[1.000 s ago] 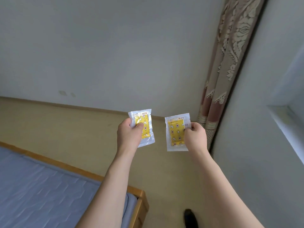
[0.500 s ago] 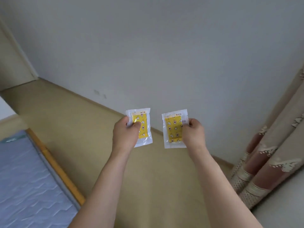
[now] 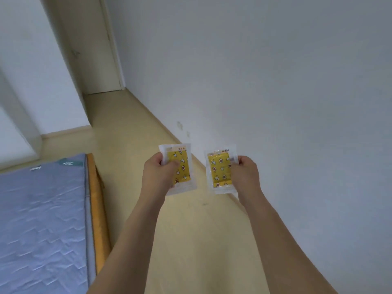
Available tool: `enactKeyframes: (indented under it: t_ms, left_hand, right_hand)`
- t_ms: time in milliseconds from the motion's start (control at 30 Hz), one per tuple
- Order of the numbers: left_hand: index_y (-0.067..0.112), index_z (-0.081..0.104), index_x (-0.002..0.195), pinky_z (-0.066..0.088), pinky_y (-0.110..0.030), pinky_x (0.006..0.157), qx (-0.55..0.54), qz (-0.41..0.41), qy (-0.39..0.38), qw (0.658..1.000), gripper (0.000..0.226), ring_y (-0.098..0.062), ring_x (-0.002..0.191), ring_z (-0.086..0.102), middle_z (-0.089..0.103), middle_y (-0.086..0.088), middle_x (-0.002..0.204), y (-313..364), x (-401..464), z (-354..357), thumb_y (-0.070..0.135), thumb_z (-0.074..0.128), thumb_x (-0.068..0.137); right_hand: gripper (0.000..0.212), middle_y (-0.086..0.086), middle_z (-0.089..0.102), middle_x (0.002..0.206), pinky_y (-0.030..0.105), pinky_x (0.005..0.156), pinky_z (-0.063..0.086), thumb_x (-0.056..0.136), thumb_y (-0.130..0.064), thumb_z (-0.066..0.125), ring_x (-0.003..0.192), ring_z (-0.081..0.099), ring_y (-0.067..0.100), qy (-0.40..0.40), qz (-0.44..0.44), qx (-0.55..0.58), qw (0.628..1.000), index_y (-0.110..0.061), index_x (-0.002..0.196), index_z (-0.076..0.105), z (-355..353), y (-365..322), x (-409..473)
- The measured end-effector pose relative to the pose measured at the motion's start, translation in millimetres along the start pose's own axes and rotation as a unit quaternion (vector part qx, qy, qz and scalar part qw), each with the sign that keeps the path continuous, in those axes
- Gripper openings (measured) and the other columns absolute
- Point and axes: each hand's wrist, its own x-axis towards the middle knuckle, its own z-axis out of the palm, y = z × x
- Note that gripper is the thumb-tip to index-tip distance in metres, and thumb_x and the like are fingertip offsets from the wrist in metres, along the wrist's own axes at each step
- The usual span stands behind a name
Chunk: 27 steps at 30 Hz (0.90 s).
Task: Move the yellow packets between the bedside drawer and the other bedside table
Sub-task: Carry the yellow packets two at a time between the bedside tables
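Head view, largest first. Wall filling the right and upper part of the frame, meeting the floor along a slanted line. Floor running as a free strip from bottom centre toward the door at upper left. Bed at lower left, with its wooden edge bordering the strip on that side.

Both arms stretched forward at centre. Left hand curled round the left packet, thumb over its yellow face. Right hand pinching the right packet at its right border, fingers bent. Both packets upright, side by side, apart from each other, above the floor.

Judged as mid-carry: both packets already picked up, no drawer and no bedside table visible, so putting down not yet done. How many packets remain elsewhere, impossible to tell.

Room for moving: strip between wooden edge and wall looks wide enough for walking. Probably wise to keep away from the bed corner on the left; nothing seen lying on the floor ahead.
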Motion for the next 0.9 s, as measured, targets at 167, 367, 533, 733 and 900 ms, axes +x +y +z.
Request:
enactKeyframes:
  t_ms: [167,367,533,733,900]
  left_hand:
    - [0.021,0.07,0.084,0.058,-0.056,0.079,-0.002,-0.005,0.057,0.998,0.016,-0.028,0.085,0.073,0.075,-0.005,0.089,6.3,97.3,-18.2,0.007,0.061,0.084]
    - [0.021,0.07,0.092,0.059,-0.054,0.076,0.021,-0.005,0.119,0.993,0.014,-0.025,0.084,0.074,0.076,-0.002,0.09,-4.0,238.5,-25.5,0.009,0.064,0.086]
    - [0.014,0.069,0.102,0.062,-0.04,0.072,0.031,0.007,0.163,0.986,0.017,-0.02,0.084,0.074,0.076,-0.003,0.095,13.2,372.9,-34.7,0.006,0.062,0.089]
    - [0.022,0.068,0.101,0.061,-0.038,0.07,0.022,0.047,0.248,0.967,0.019,-0.015,0.084,0.073,0.075,0.004,0.096,55.7,513.0,-75.0,0.007,0.06,0.091]
    - [0.023,0.067,0.098,0.054,-0.02,0.052,0.024,0.036,0.302,0.952,0.017,-0.006,0.078,0.071,0.073,0.009,0.092,49.8,616.5,-117.2,0.009,0.061,0.092]
  right_hand:
    - [0.022,0.001,0.069,0.088,0.045,0.078,0.059,0.092,-0.015,0.042,0.085,0.069,0.025,-0.053,-0.017,0.003,0.998,-0.016,0.088,0.064,86.9,-31.5,90.2]
    - [0.021,0.005,0.069,0.089,0.051,0.079,0.058,0.095,-0.015,0.043,0.087,0.069,0.029,-0.119,-0.007,0.038,0.992,-0.013,0.09,0.064,202.4,-51.0,203.5]
    - [0.023,0.016,0.068,0.095,0.055,0.077,0.056,0.088,-0.016,0.042,0.074,0.064,0.029,-0.154,-0.026,0.064,0.986,-0.003,0.094,0.06,298.1,-92.1,320.4]
    - [0.02,0.011,0.068,0.094,0.048,0.077,0.057,0.093,-0.009,0.042,0.08,0.066,0.028,-0.198,-0.043,0.08,0.976,-0.002,0.096,0.06,417.1,-164.7,426.7]
    - [0.02,0.006,0.07,0.094,0.05,0.083,0.057,0.095,-0.012,0.043,0.092,0.068,0.031,-0.257,-0.035,0.059,0.964,-0.014,0.092,0.063,532.2,-198.4,479.3]
